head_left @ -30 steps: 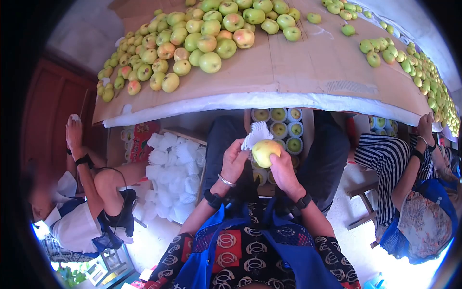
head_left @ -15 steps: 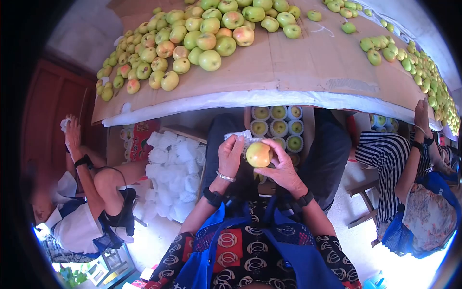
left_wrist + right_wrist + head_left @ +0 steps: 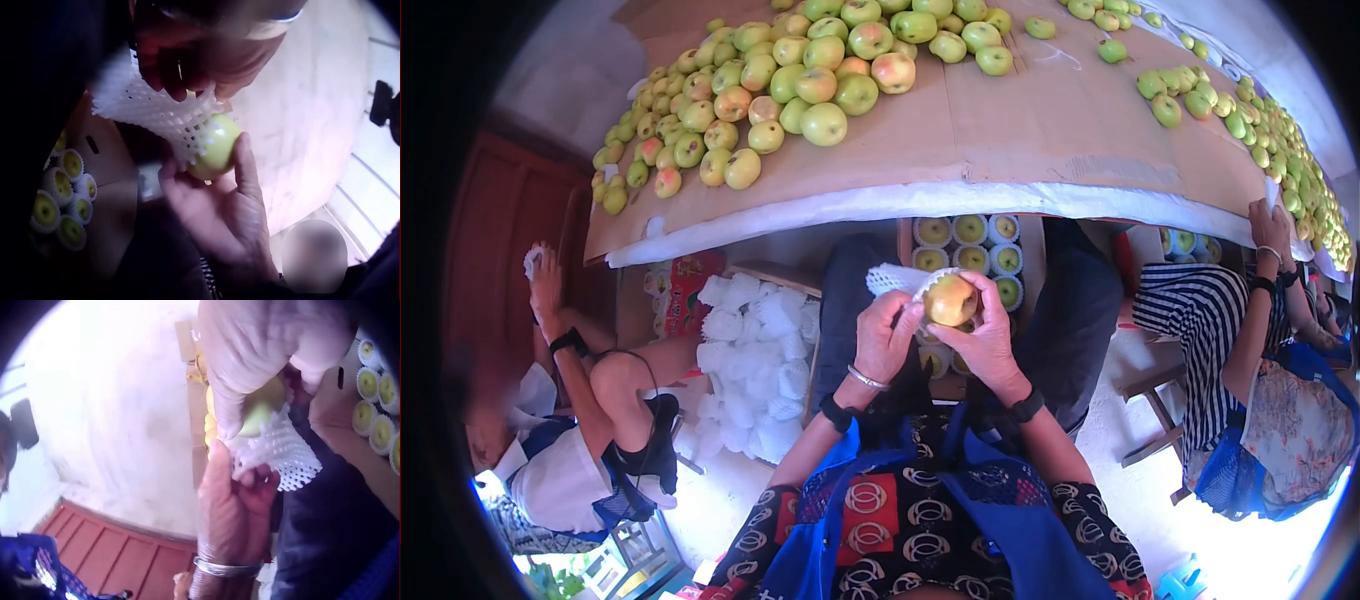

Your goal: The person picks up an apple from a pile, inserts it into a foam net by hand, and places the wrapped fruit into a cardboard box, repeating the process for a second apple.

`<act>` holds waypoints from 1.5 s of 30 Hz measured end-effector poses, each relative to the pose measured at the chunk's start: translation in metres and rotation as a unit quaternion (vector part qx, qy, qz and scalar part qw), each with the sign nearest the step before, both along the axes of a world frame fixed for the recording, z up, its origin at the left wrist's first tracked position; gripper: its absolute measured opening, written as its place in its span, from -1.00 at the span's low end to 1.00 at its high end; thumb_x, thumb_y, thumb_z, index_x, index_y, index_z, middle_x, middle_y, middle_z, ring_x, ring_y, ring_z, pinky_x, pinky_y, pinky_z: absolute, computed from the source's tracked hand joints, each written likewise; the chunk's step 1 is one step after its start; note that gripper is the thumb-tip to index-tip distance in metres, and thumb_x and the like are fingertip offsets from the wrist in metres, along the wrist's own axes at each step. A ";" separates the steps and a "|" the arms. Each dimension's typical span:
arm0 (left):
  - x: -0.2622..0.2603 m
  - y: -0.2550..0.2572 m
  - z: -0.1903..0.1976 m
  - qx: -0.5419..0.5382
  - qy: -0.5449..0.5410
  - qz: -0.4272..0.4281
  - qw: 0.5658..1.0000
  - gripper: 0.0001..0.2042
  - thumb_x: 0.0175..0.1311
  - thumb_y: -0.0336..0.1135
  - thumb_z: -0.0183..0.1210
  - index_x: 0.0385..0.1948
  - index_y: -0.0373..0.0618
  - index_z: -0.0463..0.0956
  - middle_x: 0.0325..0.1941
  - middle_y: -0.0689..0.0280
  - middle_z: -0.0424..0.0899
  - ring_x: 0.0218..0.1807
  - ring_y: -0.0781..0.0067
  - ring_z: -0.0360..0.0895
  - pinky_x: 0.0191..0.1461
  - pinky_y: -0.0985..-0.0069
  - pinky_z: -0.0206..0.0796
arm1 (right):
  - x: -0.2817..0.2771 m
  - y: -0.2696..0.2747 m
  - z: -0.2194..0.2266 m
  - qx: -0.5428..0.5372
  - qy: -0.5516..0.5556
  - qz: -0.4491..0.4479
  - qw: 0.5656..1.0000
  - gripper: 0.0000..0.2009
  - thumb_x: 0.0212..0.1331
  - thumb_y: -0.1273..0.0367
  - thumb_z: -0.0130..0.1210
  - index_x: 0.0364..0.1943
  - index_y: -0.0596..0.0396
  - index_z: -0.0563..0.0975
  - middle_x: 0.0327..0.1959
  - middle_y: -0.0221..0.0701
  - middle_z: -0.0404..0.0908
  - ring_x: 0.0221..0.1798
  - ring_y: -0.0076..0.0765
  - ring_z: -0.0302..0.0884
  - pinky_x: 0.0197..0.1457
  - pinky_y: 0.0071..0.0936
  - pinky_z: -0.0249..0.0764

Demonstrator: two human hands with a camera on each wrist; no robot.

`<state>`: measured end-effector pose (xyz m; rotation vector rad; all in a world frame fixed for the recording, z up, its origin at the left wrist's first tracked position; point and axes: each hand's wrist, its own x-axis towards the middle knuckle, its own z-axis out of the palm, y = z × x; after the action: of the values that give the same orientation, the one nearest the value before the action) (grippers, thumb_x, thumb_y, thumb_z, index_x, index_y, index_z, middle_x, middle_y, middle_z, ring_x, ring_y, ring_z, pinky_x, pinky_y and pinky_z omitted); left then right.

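Note:
A yellow-green apple (image 3: pixel 950 299) with a reddish blush sits between my two hands, above my lap. My right hand (image 3: pixel 987 342) grips it, thumb and fingers on opposite sides. With my left hand (image 3: pixel 882 335) I pinch the white foam net sleeve (image 3: pixel 892 281). In the left wrist view the mouth of this sleeve (image 3: pixel 187 134) covers one side of the apple (image 3: pixel 217 145), and its loose end stretches away from the fruit. The right wrist view shows the sleeve's open mesh (image 3: pixel 294 453) flaring beyond the left fingers.
Behind my hands, a box holds rows of sleeved apples (image 3: pixel 970 230) between my knees. Many white foam sleeves (image 3: pixel 755 360) fill a box on the left. A cardboard-covered table (image 3: pixel 1000 140) bears a large apple pile (image 3: pixel 800 85). Seated people flank me, one in striped trousers (image 3: pixel 1190 310).
The foam sleeve went from bunched up beside the apple to drawn over part of it. The right hand turned the apple and brought it against the sleeve in the left hand.

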<state>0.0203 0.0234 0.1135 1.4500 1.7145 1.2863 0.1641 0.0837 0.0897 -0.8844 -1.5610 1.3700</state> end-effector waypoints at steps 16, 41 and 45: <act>0.006 0.013 -0.012 -0.035 -0.577 0.006 0.816 -0.93 0.27 -0.38 -0.01 -0.34 0.01 0.26 -0.29 0.44 0.42 -0.22 0.68 0.41 -0.17 0.63 0.36 | 0.000 0.011 0.039 0.206 -0.127 -0.052 0.969 -0.43 -0.25 0.39 0.33 -0.05 0.13 0.34 -0.05 -0.15 0.39 -0.01 -0.07 0.38 0.03 -0.31 0.34; 0.010 0.012 -0.021 0.005 -0.141 0.057 0.988 -0.17 -0.26 -0.49 0.34 0.18 -0.17 0.07 0.05 0.09 0.40 0.05 0.31 0.42 0.07 0.46 0.31 | 0.000 0.013 0.030 0.103 -0.056 -0.017 0.993 -0.82 -0.10 0.57 0.16 -0.34 0.10 0.55 -0.41 -0.37 0.54 -0.36 -0.41 0.50 -0.26 -0.56 0.40; 0.012 0.010 -0.009 -0.022 -0.076 0.075 0.994 -0.22 -0.29 -0.47 0.35 0.13 -0.17 0.15 0.01 0.08 0.43 0.02 0.25 0.46 0.04 0.47 0.33 | -0.002 0.008 0.031 0.245 -0.104 0.009 0.964 -0.78 -0.19 0.58 0.17 -0.38 0.04 0.57 -0.43 -0.39 0.50 -0.34 -0.27 0.47 -0.26 -0.43 0.40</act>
<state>0.0324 0.0334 0.1041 1.1849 1.7649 1.3894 0.1622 0.0921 0.1205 -0.7193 -1.9580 0.8557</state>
